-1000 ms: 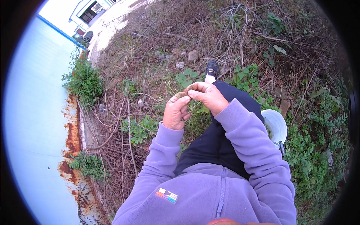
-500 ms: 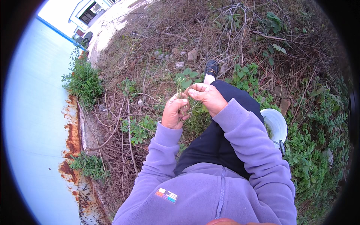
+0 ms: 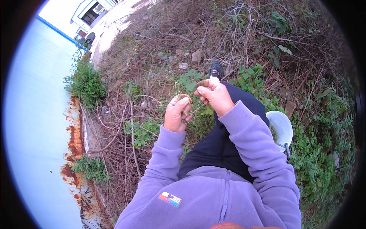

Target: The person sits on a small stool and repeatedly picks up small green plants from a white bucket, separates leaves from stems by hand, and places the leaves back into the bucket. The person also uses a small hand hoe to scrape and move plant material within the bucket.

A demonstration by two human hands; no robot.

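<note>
My left hand (image 3: 177, 113) is closed around a thin green plant stem (image 3: 177, 88), whose slender tip rises above the fingers against the weeds. Just to its right and a little higher, my right hand (image 3: 213, 95) has its thumb and fingers pinched together. Whatever sits in that pinch is too small to make out. A narrow gap separates the two hands, both held over the weedy ground in front of my dark trousers (image 3: 206, 150).
A white bucket (image 3: 285, 128) with some green stuff inside stands by my right leg. Along the left runs a pale blue, rusty metal wall (image 3: 42, 126). Dry brush (image 3: 244, 34), stones (image 3: 196, 56) and a leafy shrub (image 3: 87, 82) cover the ground around.
My right hand has drawn slightly right, away from the left hand, opening a gap between them. The left hand stays nearly in place.
</note>
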